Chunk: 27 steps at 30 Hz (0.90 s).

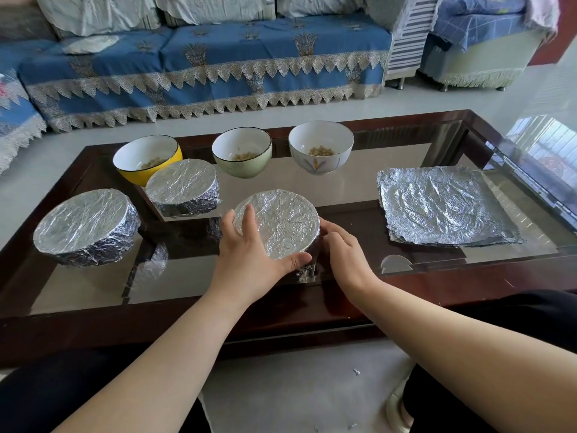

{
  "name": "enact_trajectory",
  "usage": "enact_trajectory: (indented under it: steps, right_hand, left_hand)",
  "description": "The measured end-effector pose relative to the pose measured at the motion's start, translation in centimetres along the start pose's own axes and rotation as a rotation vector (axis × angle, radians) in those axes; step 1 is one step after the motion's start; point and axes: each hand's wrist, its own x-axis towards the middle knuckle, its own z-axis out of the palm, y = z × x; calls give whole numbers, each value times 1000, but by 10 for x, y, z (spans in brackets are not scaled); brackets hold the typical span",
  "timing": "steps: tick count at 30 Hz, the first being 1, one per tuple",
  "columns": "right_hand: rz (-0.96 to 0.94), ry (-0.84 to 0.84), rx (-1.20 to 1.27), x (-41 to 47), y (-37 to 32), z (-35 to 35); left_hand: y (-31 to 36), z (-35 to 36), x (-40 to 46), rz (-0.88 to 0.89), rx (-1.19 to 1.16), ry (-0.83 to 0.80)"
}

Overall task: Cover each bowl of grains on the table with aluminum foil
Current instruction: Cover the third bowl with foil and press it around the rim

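The foil-covered bowl (278, 226) sits on the worktop (359, 189) inside the grip, left hand (249, 257) and right hand (343, 251) curled round its sides, likely pressing the foil snug, with three open bowls beyond.

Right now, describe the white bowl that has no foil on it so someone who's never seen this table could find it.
Start at the glass coffee table in front of the blue sofa. Along its far edge stand three uncovered bowls; take the rightmost, the white bowl, just behind the stack of foil sheets. Unlike the yellow bowl and green bowl, it has a painted flower on its side.
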Motion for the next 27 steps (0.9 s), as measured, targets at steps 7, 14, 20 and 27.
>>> enact_trajectory:
  steps: [7,14,20,27]
  right_hand:
    - [-6,26,-133,11,7,-4]
    - [-58,106,-171,14,3,-12]
    - [-268,189,-287,-18,8,4]
    - [-181,218,-164,-16,13,18]
  left_hand:
    - [5,-18,-6,-77,-349,-126]
    - [-13,-23,2,66,-198,3]
    - [-16,-14,11,140,-217,-114]
    - [-13,-3,9,136,-209,-1]
